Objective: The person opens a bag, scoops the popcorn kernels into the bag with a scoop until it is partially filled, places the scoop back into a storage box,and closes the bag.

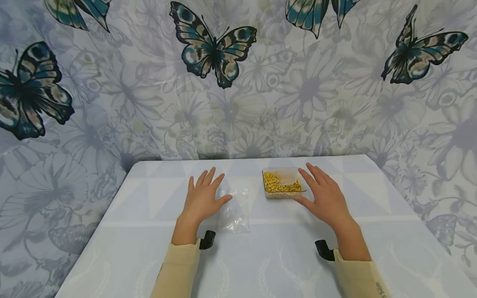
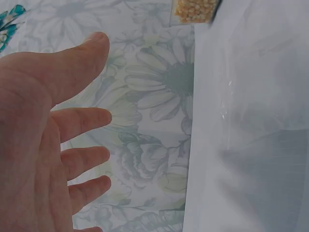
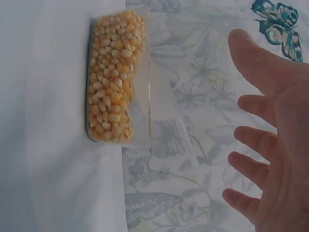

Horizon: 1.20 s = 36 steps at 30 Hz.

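Observation:
A clear rectangular container [image 1: 285,193] stands on the table, part filled with yellow corn kernels [image 3: 112,77] that slope up to one side. My right hand [image 1: 326,198] is just right of it, fingers spread and thumb overlapping its near right corner in the head view. In the right wrist view the hand is apart from the container, with nothing in its fingers. A clear plastic bag [image 1: 235,211] lies flat left of the container. Over its left edge hovers my left hand [image 1: 203,198], fingers spread and holding nothing; its thumb overlaps the bag in the head view.
The table [image 1: 261,265] has a pale patterned cover, and its far edge meets a wall [image 1: 238,120] with printed flowers and butterflies. Black curved mounts [image 1: 324,250] stick out from both cream sleeves [image 1: 177,269].

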{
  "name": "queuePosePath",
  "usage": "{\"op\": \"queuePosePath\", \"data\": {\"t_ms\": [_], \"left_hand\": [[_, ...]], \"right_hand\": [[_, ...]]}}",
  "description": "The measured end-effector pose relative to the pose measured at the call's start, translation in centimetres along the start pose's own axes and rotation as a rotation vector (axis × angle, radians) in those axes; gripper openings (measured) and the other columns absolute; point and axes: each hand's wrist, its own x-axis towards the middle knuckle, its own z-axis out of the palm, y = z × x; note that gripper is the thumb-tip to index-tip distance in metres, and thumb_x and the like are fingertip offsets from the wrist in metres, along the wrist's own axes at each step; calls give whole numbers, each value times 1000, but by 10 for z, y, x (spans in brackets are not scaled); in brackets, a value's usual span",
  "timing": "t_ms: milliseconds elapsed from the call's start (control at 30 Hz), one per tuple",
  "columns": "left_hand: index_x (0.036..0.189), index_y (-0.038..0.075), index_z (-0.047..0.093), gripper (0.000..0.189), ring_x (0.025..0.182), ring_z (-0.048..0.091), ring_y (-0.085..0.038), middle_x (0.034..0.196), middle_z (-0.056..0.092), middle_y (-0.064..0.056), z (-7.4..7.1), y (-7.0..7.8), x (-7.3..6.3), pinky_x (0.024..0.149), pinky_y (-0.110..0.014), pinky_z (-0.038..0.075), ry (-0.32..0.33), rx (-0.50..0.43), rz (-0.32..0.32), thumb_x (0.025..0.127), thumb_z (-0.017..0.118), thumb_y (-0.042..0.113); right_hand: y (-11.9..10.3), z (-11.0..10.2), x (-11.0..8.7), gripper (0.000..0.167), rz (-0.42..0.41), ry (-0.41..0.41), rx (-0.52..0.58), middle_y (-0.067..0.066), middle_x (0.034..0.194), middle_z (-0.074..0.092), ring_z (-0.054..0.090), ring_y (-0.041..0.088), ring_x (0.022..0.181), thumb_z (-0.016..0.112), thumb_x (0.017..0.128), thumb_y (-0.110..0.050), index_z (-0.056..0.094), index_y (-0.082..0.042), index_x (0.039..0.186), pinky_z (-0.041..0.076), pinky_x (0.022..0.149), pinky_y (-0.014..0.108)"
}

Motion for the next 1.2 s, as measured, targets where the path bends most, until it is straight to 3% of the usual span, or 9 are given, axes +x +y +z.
{"op": "queuePosePath", "data": {"t_ms": [267,433,633,767,933,1200], "left_hand": [[152,21,45,71,151,28,-36,163,32,-10,6,-4,0,118,-70,14,9,-18,-6,92,63,54],[147,17,51,64,142,42,-36,154,46,-13,10,-5,3,115,-65,28,9,-57,-14,91,68,45],[144,14,54,62,127,56,-36,142,56,-14,12,-6,5,100,-53,49,-5,-88,-52,90,71,41],[145,16,53,63,120,60,-32,137,59,-12,14,-6,5,88,-49,54,-42,-112,-100,90,71,40],[143,14,55,60,106,66,-27,124,65,-9,18,-7,6,79,-45,56,-73,-143,-151,91,71,39],[136,4,60,56,97,68,-25,108,72,-10,21,-8,9,83,-44,55,-122,-182,-206,90,72,34]], "right_hand": [[-14,10,3,84,-26,-16,46,14,162,31,31,40,147,75,85,-45,38,-15,154,30,116,58],[-26,16,5,78,-12,-30,155,12,162,32,35,38,145,74,88,-39,40,-15,154,36,113,59],[-36,21,4,71,-12,-22,221,12,158,39,40,35,142,72,91,-35,42,-14,152,40,110,57],[-40,26,4,67,-13,-7,248,13,150,48,46,35,137,71,92,-33,45,-13,150,43,107,56],[-46,31,5,61,12,-20,303,11,139,56,56,32,127,70,92,-31,49,-12,147,49,101,54],[-57,45,8,48,25,-36,463,13,116,67,65,19,91,71,92,-20,58,-4,136,57,76,35]]}}
